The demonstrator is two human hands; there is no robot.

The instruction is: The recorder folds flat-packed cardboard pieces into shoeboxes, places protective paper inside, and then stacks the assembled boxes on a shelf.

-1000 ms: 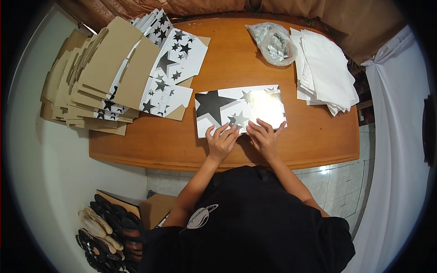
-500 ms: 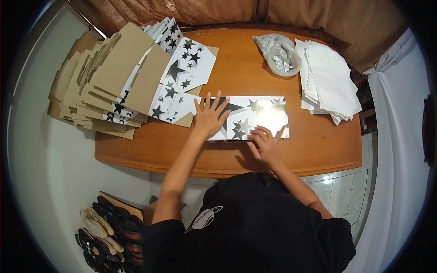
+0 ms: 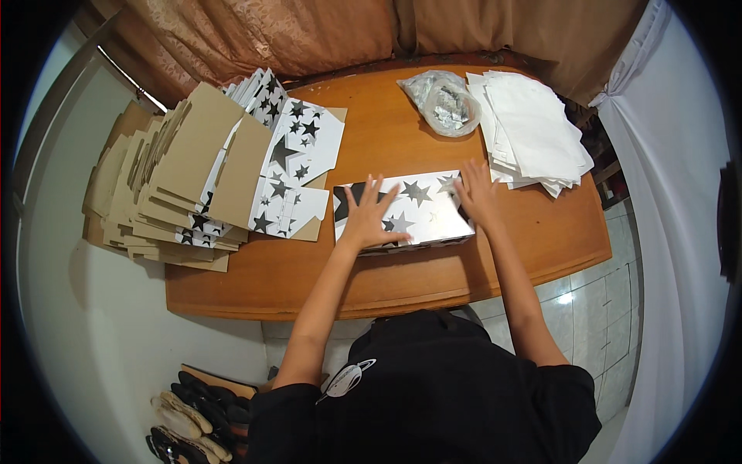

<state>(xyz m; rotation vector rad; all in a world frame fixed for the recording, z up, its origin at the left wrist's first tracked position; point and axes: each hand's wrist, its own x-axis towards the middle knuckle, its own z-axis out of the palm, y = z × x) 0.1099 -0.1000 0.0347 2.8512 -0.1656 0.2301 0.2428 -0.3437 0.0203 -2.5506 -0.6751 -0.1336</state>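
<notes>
A white cardboard box printed with black and grey stars lies closed on the wooden table, its long side toward me. My left hand rests on the left part of its lid, fingers spread. Over the box's right end is my right hand, its fingers stretched out and apart at the far right corner. Neither hand grips anything. Part of the lid is hidden under the hands.
Flat brown cardboard blanks are piled at the left, with a star-printed blank on their near right side. At the back stand a clear plastic bag of small silvery items and a stack of white sheets. Shoes lie lower left.
My right hand has moved from the box's near right part to its far right corner, its fingers stretching out. My left hand has shifted a little inward on the lid. The view has tilted.
</notes>
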